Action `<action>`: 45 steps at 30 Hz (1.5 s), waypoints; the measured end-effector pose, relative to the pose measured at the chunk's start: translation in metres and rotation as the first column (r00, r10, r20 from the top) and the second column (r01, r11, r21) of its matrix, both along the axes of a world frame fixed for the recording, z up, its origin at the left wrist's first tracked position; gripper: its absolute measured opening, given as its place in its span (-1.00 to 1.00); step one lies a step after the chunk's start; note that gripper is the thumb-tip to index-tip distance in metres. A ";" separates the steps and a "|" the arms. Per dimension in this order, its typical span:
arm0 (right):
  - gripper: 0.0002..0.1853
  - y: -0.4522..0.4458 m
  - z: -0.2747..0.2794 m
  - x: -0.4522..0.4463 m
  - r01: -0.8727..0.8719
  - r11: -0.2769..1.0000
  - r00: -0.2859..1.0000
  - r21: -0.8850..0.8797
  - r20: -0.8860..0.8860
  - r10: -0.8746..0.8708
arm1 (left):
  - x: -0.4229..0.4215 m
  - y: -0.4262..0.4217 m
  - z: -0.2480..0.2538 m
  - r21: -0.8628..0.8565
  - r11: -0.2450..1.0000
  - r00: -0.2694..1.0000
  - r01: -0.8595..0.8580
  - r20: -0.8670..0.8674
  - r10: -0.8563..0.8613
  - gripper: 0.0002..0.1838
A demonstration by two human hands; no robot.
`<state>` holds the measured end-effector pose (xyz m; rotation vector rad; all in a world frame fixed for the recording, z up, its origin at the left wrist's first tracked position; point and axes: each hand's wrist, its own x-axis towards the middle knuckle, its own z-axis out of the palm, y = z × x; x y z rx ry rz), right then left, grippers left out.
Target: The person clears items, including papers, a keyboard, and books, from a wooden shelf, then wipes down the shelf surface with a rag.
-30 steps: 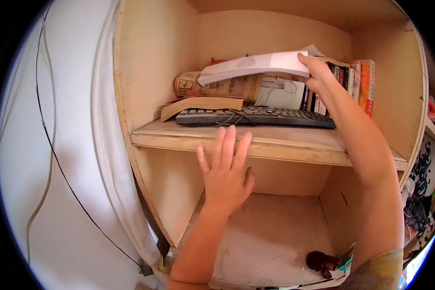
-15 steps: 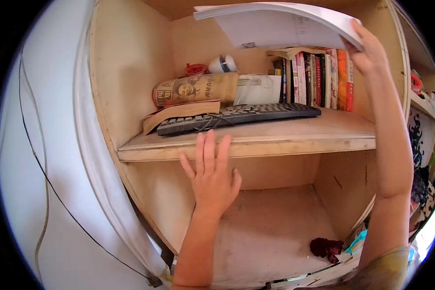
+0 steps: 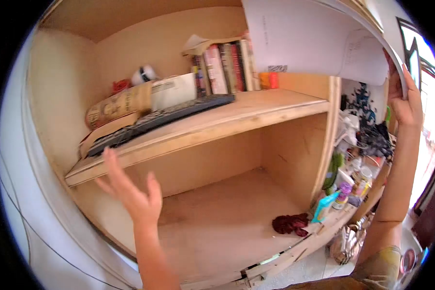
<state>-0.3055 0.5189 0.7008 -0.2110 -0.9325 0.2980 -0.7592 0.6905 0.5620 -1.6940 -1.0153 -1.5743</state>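
Note:
My right hand is raised at the upper right, its fingers and thumb closed on the edge of a large, thin, bendy white paper booklet. The booklet has small print and hides the right part of the upper shelf. My left hand is empty with its fingers spread, in front of the shelf's front edge. Closest to it lies a black keyboard on the upper shelf, with an open book face down by its left end. Whether my left fingertips touch the shelf edge, I cannot tell.
A row of books stands on the shelf, beside a rolled newspaper-like print and a white box-like item. A dark red cloth lies in the lower compartment. Bottles and bags crowd the right side, near a purple bottle.
The view has turned right, showing more clutter there. My right hand has carried the white booklet to the right, and it now hangs lower across the books. My left hand stays open.

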 end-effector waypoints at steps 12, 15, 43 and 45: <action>-0.70 -0.091 -0.139 0.079 -0.122 0.908 0.992 -0.402 -0.090 0.094 | 0.228 -0.047 -0.103 -0.105 -0.917 -0.168 0.385 0.969 -0.182 -0.29; -0.75 -0.101 -0.192 0.089 -0.194 0.855 0.978 -0.480 -0.165 0.129 | 0.257 -0.092 -0.134 0.385 -0.867 -0.186 0.317 0.921 0.341 -0.12; -0.71 -0.140 -0.305 0.156 0.052 0.281 0.933 -0.958 0.147 0.327 | 0.286 -0.102 -0.213 -0.335 -0.883 0.220 0.329 0.936 -0.273 -0.69; -0.69 -0.137 -0.302 0.149 0.044 0.277 0.934 -0.960 0.138 0.330 | 0.284 -0.103 -0.213 -0.219 -0.924 0.181 0.313 0.969 -0.168 -0.70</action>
